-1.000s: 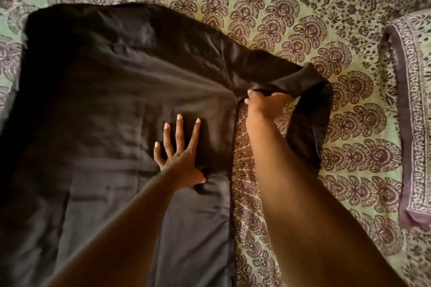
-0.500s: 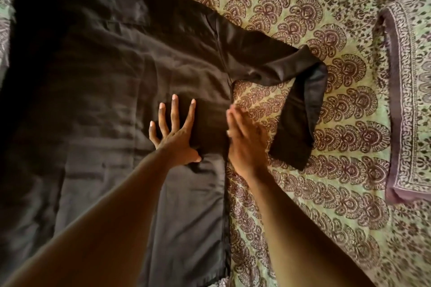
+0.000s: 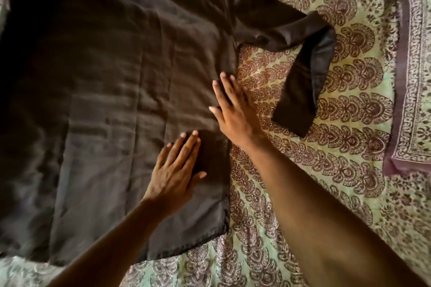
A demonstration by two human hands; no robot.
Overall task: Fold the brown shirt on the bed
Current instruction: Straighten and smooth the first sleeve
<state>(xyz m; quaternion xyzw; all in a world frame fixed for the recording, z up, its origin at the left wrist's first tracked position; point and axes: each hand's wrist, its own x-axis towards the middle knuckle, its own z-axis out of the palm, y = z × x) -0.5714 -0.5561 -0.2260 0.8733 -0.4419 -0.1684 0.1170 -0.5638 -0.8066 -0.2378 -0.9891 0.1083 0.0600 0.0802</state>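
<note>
The brown shirt [image 3: 112,91] lies spread flat on the bed and fills the left and middle of the view. Its right sleeve [image 3: 300,72] runs out to the right, bends and doubles back down toward me. My left hand [image 3: 175,170] rests flat on the shirt's lower right part, fingers together and stretched. My right hand [image 3: 233,112] lies flat along the shirt's right side edge, fingers extended, partly on the cloth and partly on the sheet. Neither hand holds anything.
The bed sheet [image 3: 338,193] is green with a dark paisley print and shows to the right of and below the shirt. A pillow [image 3: 417,91] in matching print with a purple border lies at the right edge.
My right hand let go of the sleeve and came down flat onto the shirt's side edge. My left hand slid lower on the shirt. The view has moved closer and lower.
</note>
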